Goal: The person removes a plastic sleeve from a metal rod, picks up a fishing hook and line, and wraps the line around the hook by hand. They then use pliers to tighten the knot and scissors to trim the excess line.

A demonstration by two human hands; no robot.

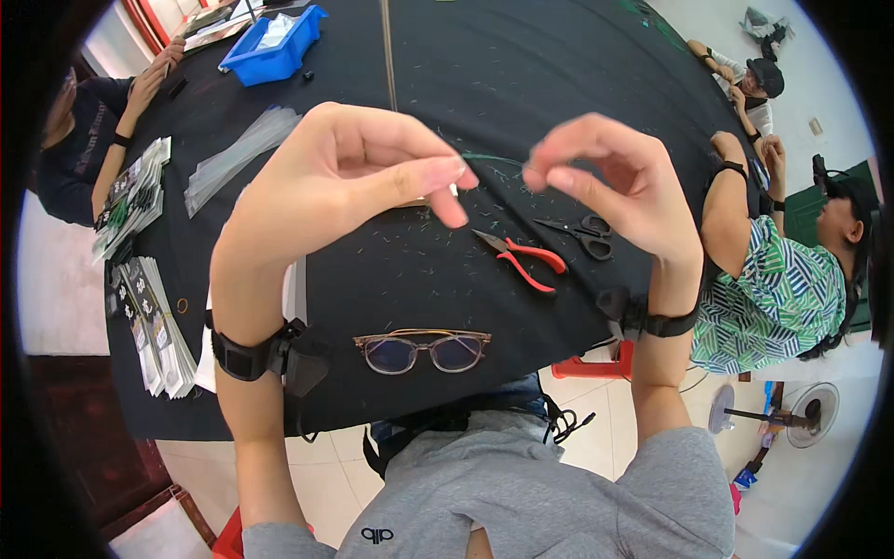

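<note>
A thin green cord (494, 158) spans the gap between my two hands above the black-covered table. My left hand (358, 177) pinches one end between thumb and fingers, and a small whitish bit shows by its fingertips. At the other end, the fingertips of my right hand (619, 172) are closed on the cord, slightly blurred. Below them lie red-handled pliers (521, 258) and, to their right, black scissors (585, 235). A pair of eyeglasses (424, 354) rests near the table's front edge.
Clear plastic strips (242, 154) lie left of my left hand, beside stacks of printed packets (154, 326). A blue bin (275, 47) stands at the far left. Green clippings dot the black cloth (372, 279). One person sits at left; others work at right.
</note>
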